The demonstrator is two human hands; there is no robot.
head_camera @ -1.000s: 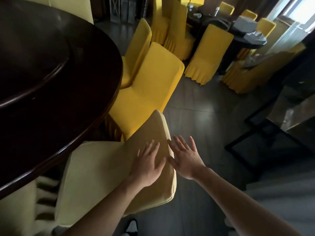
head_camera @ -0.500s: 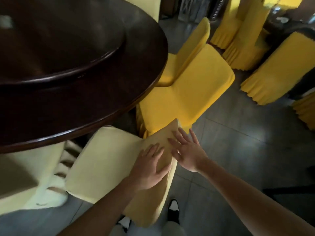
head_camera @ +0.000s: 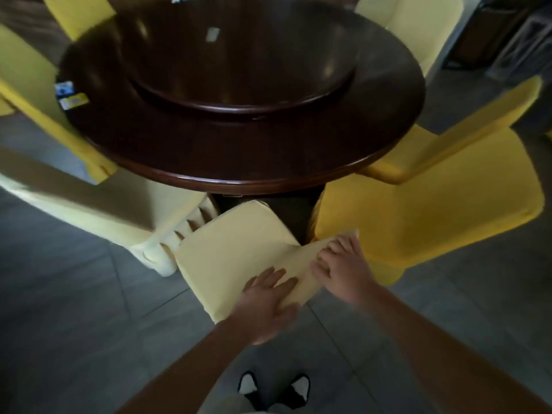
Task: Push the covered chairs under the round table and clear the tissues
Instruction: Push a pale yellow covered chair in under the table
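A pale yellow covered chair [head_camera: 230, 246] faces the dark round table [head_camera: 245, 162], with the front of its seat just under the rim. My left hand [head_camera: 265, 297] presses flat against the chair's backrest with straight fingers. My right hand [head_camera: 343, 270] grips the top edge of the same backrest, fingers curled over it. Two small packets [head_camera: 70, 95] lie near the table's left edge. A small white item [head_camera: 212, 34], perhaps a tissue pack, lies on the raised turntable [head_camera: 239, 94].
A bright yellow chair [head_camera: 433, 210] stands close on the right, almost touching the pale one. Another pale chair [head_camera: 89, 204] stands on the left. More covered chairs ring the far side. My feet [head_camera: 274, 386] stand on grey floor tiles behind the chair.
The view has swung to face the table. The pale chair has turned and moved seat-first toward the table. My right hand has gone from open beside the backrest to gripping its top edge.
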